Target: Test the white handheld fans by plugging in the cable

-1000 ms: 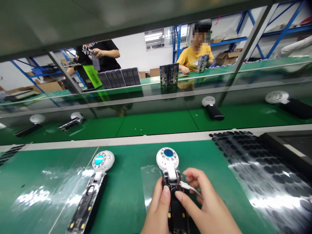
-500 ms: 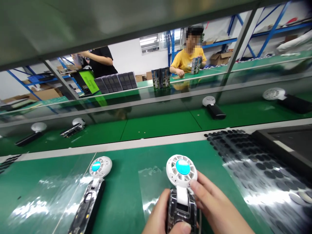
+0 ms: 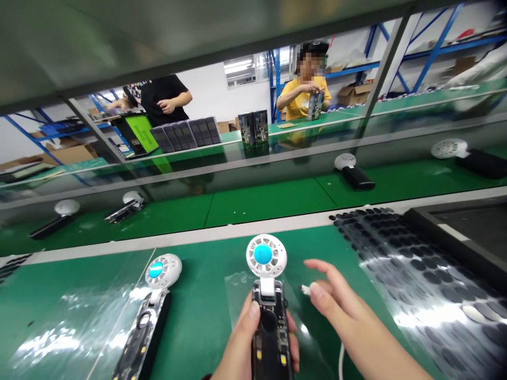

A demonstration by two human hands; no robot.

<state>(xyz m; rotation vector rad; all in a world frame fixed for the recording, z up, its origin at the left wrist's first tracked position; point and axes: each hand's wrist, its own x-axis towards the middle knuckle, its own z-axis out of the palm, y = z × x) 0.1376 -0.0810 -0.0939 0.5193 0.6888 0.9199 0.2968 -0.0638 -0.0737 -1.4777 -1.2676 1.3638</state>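
My left hand (image 3: 247,345) grips the black handle of a handheld fan (image 3: 267,295) with a white round head and blue centre, held over the green mat. Its open side shows a circuit board. My right hand (image 3: 336,311) hovers just right of the fan, fingers spread and stretched forward, touching a white cable plug (image 3: 304,290). The white cable (image 3: 340,364) runs down under that hand. A second fan (image 3: 152,311) of the same kind lies flat on the mat to the left.
A sheet of dark round stickers (image 3: 400,264) lies at right beside a black tray (image 3: 463,232). Several fans (image 3: 352,171) ride the green conveyor beyond. Across the line, a person in yellow (image 3: 307,89) handles boxes and another in black (image 3: 166,100) stands by stacked dark boxes (image 3: 186,134).
My right hand has come off the fan and opened beside it, with the white plug out of the handle. The fan has shifted left, held now by my left hand alone.
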